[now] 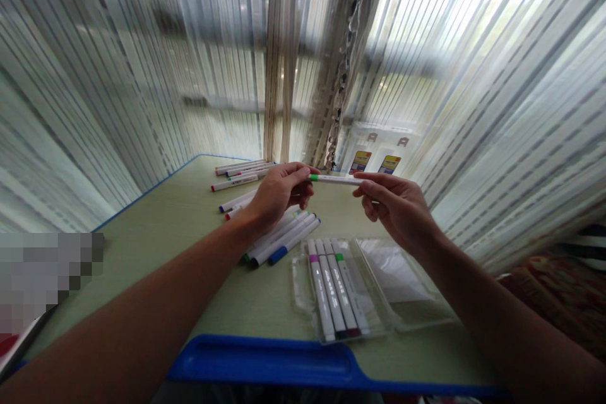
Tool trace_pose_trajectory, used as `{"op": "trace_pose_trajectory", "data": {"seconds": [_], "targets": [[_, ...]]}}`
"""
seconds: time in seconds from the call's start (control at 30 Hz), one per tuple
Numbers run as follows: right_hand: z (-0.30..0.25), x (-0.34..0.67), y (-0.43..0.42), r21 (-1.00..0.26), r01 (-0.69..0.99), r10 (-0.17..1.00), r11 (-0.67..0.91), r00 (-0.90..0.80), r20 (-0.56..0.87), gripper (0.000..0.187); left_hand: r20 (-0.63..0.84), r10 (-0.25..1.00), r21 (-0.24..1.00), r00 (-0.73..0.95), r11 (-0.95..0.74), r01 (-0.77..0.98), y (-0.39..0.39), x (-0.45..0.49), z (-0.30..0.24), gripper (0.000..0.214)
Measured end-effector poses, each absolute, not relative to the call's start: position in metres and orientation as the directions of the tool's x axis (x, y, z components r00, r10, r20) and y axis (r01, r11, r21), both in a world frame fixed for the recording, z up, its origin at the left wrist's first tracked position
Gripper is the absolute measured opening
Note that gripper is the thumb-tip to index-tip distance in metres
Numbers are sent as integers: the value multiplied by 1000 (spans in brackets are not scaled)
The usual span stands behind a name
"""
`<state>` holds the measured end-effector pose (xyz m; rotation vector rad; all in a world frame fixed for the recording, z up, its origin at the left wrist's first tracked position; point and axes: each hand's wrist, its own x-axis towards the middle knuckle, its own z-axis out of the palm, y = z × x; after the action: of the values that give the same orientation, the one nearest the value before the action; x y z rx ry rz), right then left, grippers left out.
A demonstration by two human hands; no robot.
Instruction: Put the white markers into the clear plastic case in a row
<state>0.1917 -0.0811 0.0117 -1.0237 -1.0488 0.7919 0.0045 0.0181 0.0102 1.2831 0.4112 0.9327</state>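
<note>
One marker [336,180] pinched level beyond the case [299,290], left hand [277,192] fingers closed on its green cap [313,177], right hand [395,208] fingers gripping the barrel (steadied at both ends).

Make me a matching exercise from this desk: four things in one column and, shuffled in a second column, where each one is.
Things
1. green-tipped marker
2. clear case
3. blue-tipped marker
4. yellow-labelled packs

Places
A. in the loose pile on the table, beneath the left hand
B. at the far edge, against the curtain
C. held level between the left hand and the right hand
D. lying open near the table's front edge

Pairs: 1-C, 2-D, 3-A, 4-B
</note>
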Motion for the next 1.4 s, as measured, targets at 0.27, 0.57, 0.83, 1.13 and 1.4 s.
{"op": "trace_pose_trajectory", "data": {"seconds": [0.27, 0.57, 0.83, 1.13, 1.4], "targets": [[14, 197, -79, -937, -102, 867, 335, 423, 264, 16, 250, 765, 941, 593, -49, -334, 20, 4, 9, 16], [13, 200, -76, -931, -127, 852, 341, 461, 250, 14, 270, 736, 940, 620, -61, -336, 17, 2, 9, 24], [14, 198, -78, -937, -91, 854, 337, 448, 264, 17, 292, 742, 949, 603, -147, -278, 19, 2, 6, 23], [14, 196, -79, -943, -91, 878, 322, 402, 261, 19, 304, 736, 950, 604, -190, -247, 18, 4, 5, 20], [12, 194, -80, -945, -45, 892, 323, 349, 288, 23, 316, 710, 949, 629, -236, -210, 16, 5, 5, 20]]}}
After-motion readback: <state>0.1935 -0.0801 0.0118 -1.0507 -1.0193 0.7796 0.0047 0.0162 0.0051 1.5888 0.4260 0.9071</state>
